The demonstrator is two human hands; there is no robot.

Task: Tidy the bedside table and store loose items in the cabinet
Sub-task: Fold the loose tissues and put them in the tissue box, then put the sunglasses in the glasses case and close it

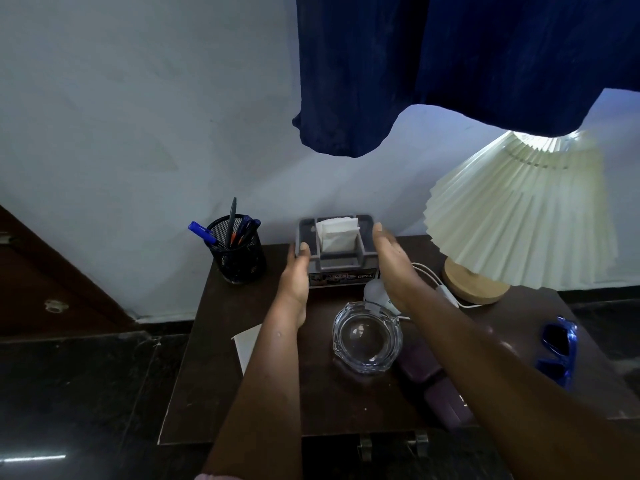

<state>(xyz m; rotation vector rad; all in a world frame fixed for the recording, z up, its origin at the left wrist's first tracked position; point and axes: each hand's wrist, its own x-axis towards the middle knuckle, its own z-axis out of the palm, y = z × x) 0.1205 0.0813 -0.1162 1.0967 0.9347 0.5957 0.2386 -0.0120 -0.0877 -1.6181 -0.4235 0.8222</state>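
A grey tissue holder with white napkins stands at the back of the dark bedside table. My left hand grips its left side, thumb on the top edge. My right hand lies flat against its right side. In front of it sit a clear glass ashtray, a white bulb and a dark purple case. Blue sunglasses lie at the right edge. A white paper shows beside my left forearm.
A black mesh pen cup with several pens stands at the back left. A pleated lamp on a wooden base, with its white cord, fills the back right. A blue curtain hangs overhead. Cabinet handles show below the front edge.
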